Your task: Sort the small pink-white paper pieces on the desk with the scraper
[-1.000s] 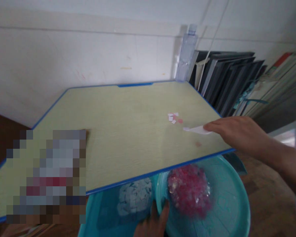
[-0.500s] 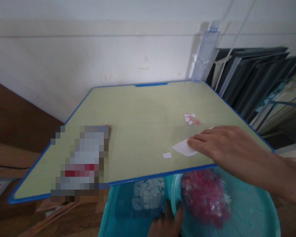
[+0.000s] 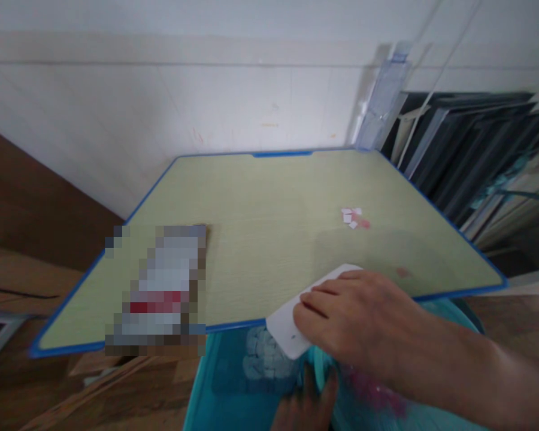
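No text, label or number can be read.

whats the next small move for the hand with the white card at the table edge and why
Probably tip the white card down past the blue edge of the table, over the teal tub. The right hand holds the card overhanging that edge, and the left hand grips the teal basin below. Whether the card carries any scraps is unclear.
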`<state>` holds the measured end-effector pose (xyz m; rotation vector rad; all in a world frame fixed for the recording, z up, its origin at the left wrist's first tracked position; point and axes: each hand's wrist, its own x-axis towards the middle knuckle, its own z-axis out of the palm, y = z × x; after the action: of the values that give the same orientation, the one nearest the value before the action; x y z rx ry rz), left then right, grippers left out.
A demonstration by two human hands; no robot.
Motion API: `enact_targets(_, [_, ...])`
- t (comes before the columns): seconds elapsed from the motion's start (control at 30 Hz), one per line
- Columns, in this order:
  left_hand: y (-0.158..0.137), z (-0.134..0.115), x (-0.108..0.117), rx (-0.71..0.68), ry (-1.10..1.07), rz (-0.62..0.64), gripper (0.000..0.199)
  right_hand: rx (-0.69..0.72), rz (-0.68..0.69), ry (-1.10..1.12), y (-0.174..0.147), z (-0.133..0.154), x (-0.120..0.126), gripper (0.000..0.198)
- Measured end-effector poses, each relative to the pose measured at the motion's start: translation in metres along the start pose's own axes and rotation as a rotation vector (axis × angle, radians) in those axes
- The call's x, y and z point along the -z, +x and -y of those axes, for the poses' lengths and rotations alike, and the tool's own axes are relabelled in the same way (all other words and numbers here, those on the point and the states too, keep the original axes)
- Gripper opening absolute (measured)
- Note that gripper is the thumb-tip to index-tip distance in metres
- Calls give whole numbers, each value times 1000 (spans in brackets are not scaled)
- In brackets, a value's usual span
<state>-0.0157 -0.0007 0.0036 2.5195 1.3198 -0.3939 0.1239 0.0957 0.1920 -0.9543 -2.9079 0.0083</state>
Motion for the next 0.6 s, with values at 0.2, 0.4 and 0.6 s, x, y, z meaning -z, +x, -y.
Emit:
enact_targets(0.2, [1,0,4,2,-30,52,65,-112,-10,-59,-12,-8,1,25])
enact_targets(0.4, [1,-1,14,41,-112,89,61,-53,-33,22,-1,18,-5,16])
enact_targets(0.6, [4,1,17,10,-47,138,67,-169,-76,61,-23,-10,20,20])
